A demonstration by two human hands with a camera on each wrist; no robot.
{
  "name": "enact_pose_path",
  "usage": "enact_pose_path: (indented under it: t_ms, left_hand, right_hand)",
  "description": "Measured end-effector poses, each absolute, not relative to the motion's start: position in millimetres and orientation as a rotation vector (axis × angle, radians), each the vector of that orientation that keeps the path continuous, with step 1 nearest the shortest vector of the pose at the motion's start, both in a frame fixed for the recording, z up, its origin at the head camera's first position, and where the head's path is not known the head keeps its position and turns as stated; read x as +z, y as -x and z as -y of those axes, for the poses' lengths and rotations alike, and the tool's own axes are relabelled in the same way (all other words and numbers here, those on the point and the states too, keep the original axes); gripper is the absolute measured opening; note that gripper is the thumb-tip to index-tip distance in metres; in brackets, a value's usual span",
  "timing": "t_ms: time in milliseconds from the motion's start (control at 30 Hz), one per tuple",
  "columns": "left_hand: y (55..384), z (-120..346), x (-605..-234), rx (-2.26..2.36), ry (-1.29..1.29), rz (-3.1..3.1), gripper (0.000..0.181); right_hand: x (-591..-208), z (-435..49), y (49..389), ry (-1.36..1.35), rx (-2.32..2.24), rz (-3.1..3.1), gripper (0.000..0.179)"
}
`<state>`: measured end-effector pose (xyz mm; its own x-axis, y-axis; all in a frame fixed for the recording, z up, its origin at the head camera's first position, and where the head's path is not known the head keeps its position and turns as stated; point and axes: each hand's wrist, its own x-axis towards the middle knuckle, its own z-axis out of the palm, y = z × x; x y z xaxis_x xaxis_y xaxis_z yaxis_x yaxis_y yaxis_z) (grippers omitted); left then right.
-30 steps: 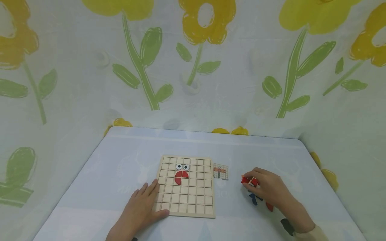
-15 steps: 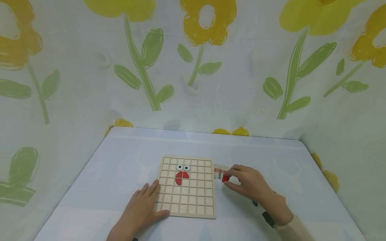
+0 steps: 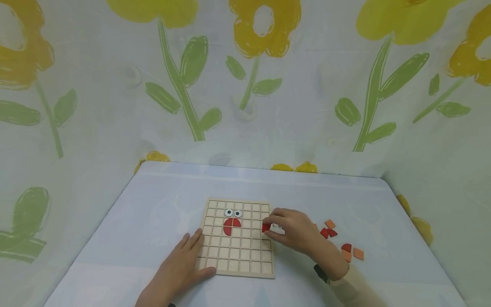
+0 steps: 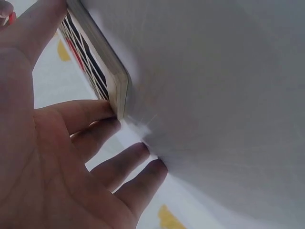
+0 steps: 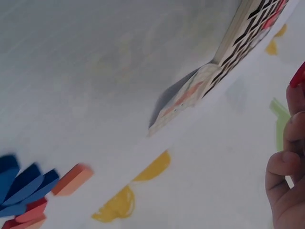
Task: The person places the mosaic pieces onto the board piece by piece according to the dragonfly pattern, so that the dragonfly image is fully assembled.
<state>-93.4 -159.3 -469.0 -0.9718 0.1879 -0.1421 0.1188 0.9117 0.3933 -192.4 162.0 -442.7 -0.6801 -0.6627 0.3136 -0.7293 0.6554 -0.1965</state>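
A wooden grid board (image 3: 245, 256) lies on the table with two round eye tiles (image 3: 233, 213) and several red quarter-circle tiles (image 3: 228, 230) set in its upper cells. My left hand (image 3: 178, 264) rests at the board's lower left corner, fingers extended along the left edge and thumb by the near edge. Just over the board's right edge, my right hand (image 3: 295, 228) pinches a small red tile (image 3: 266, 227) between thumb and fingertips; its exact shape is partly covered. In the right wrist view that red tile (image 5: 299, 76) shows only at the frame's edge.
Loose red tiles (image 3: 332, 233) and orange square tiles (image 3: 358, 253) lie right of the board. Blue tiles (image 5: 24, 186) appear in the right wrist view. A printed pattern card (image 5: 186, 95) sits against the board, mostly hidden by my right hand in the head view.
My right hand has moved left from the loose tiles, past the card, to the board's right edge, carrying a red tile. The left hand stays in place.
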Motion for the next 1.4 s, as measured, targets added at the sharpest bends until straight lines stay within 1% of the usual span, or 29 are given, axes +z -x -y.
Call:
enact_pose_path:
  t_ms: [333,633,800,1000,1300,1400]
  left_hand:
    - [93,160,-468,0.598,-0.254,-2.903,0.1]
    - [93,160,-469,0.593,-0.243,-2.9,0.101]
    - [93,161,-469,0.604,-0.248,-2.902,0.102]
    - [92,161,-467,0.614,-0.253,-2.901,0.101]
    - [93,160,-465,0.611,-0.244,-2.878,0.101]
    - [93,160,-465,0.607,-0.24,-2.88,0.102]
  right_hand:
    - [-439,-130,195,-1.196,0.435,2.665,0.027]
    - [-440,-104,205,-1.303,0.405,2.695,0.029]
    - [-444,-92,209,-1.352,0.292,2.688,0.024]
    - [-447,-79,210,-1.344,0.173,2.747,0.024]
    - [-453,-69,211,-1.315,0.144,2.819,0.026]
    - [-455,-68,211,-1.302,0.14,2.835,0.023]
